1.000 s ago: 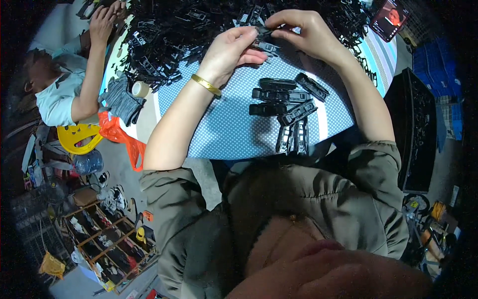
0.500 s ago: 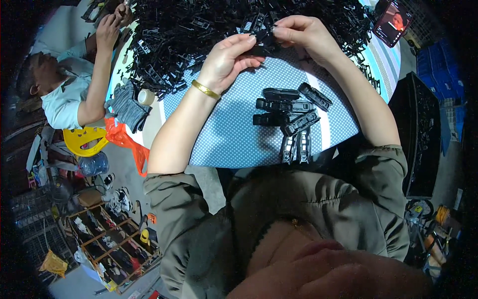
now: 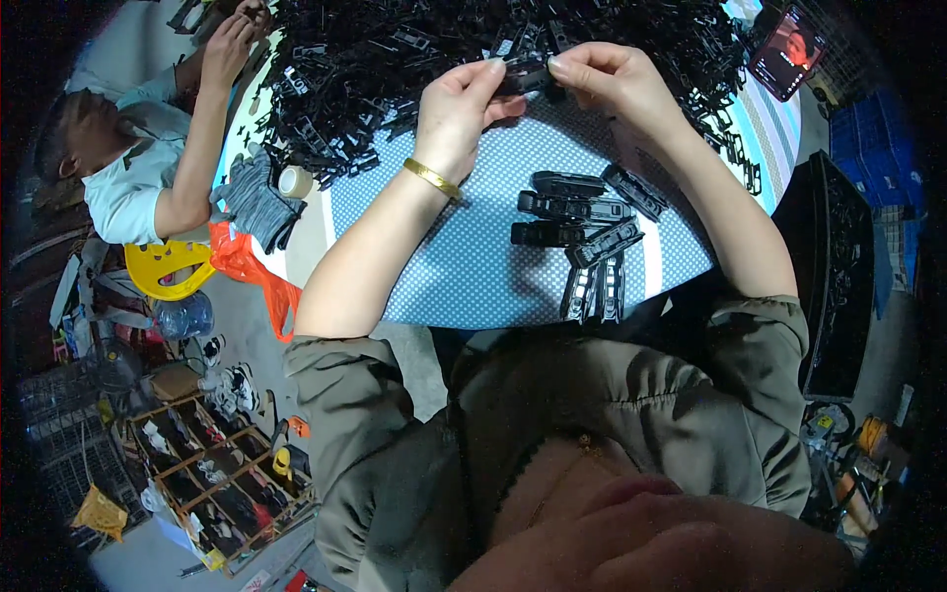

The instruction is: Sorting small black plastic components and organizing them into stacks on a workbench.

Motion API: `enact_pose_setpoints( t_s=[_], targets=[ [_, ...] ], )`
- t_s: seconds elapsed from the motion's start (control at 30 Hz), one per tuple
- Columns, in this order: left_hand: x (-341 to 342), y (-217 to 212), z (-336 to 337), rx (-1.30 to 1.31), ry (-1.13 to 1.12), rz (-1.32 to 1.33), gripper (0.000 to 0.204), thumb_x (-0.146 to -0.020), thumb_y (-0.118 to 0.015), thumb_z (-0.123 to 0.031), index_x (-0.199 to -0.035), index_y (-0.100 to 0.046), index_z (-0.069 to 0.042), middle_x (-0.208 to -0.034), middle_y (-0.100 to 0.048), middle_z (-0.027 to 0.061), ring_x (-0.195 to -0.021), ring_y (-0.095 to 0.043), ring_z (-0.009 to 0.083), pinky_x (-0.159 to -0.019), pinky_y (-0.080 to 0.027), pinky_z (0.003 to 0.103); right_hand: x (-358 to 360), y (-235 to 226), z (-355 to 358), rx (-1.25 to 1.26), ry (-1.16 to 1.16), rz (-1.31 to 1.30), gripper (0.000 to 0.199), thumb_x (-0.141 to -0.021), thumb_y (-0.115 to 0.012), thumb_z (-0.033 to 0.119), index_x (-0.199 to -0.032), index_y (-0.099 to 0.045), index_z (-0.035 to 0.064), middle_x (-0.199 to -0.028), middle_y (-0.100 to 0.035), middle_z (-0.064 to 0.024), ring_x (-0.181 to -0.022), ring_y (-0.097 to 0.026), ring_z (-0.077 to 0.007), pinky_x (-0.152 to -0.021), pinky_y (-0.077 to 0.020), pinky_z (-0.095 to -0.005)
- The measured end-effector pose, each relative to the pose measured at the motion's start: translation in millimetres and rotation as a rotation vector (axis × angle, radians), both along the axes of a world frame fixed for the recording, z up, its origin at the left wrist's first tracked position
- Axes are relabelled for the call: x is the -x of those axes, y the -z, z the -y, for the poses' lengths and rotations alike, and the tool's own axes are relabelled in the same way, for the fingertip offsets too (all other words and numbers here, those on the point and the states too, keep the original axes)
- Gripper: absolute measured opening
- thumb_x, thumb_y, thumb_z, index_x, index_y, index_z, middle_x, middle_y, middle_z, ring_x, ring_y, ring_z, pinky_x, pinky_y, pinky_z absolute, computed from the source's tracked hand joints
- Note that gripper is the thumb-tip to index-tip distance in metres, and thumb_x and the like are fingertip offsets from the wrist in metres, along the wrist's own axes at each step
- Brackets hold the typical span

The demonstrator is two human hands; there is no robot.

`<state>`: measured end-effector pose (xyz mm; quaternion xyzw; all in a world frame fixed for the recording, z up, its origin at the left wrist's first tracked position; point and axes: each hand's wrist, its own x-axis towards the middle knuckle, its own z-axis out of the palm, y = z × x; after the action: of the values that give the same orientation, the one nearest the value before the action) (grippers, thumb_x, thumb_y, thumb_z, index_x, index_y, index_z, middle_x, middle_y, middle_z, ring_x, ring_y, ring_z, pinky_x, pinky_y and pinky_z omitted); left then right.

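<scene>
Between my two hands is a small black plastic part [image 3: 530, 81], pinched at both ends in front of the dark heap. My left hand [image 3: 459, 107], with a gold bangle at the wrist, grips one end between thumb and finger. At the other end, my right hand [image 3: 610, 81] has its thumb and fingertips pressed together on the part. Nearer to me, several long black plastic pieces [image 3: 592, 215] lie in a loose cluster on the patterned tabletop [image 3: 454, 266]. The part's details are too dark to make out.
A large heap of black plastic parts [image 3: 345, 69] covers the far table. Grey gloves [image 3: 258, 202] and a tape roll [image 3: 294, 182] lie left, near an orange-red bag [image 3: 242, 259]. A co-worker [image 3: 148, 168] sits far left. A phone [image 3: 786, 54] stands far right.
Both hands stay on the black part, which has turned more level between the fingertips. My left hand has risen slightly. The whole view has shifted a little.
</scene>
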<state>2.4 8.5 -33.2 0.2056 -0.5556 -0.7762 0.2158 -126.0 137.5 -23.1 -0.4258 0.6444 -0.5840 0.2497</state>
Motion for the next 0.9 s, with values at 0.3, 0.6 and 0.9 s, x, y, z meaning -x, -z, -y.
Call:
enact_pose_setpoints(
  t_s=[0.3, 0.6, 0.9],
  targets=[
    [-1, -4, -7, -0.153, 0.073, -0.057, 0.033, -0.092, -0.036, -0.013, -0.113, -0.041, 0.012, -0.107, -0.050, 0.0204, -0.097, -0.056, 0.0277, -0.087, -0.047, 0.031, 6, 15, 5, 0.034, 0.227, -0.370, 0.026, -0.071, -0.069, 0.026, -0.077, -0.066, 0.0015, -0.064, -0.062, -0.0052, -0.056, -0.055, -0.0082, -0.052, -0.0440, -0.0224],
    [2, 0, -9, -0.031, 0.142, -0.001, 0.042, -0.088, -0.042, -0.005, -0.126, -0.028, 0.008, -0.101, -0.053, 0.0203, -0.092, -0.058, 0.0236, -0.081, -0.050, 0.029, 6, 16, 4, -0.028, 0.183, -0.392, 0.026, -0.070, -0.069, 0.030, -0.073, -0.066, 0.0041, -0.062, -0.062, -0.0072, -0.053, -0.057, -0.0123, -0.051, -0.0450, -0.0249],
    [1, 2, -6, 0.080, 0.267, 0.040, 0.042, -0.088, -0.045, -0.007, -0.124, -0.031, 0.006, -0.087, -0.058, 0.0147, -0.070, -0.063, 0.0197, -0.062, -0.054, 0.024, 6, -8, -4, -0.296, 0.239, -1.037, 0.036, -0.073, -0.066, 0.035, -0.059, -0.057, 0.0029, -0.048, -0.052, -0.0026, -0.044, -0.051, -0.0094, -0.042, -0.0398, -0.0248]
  ],
)
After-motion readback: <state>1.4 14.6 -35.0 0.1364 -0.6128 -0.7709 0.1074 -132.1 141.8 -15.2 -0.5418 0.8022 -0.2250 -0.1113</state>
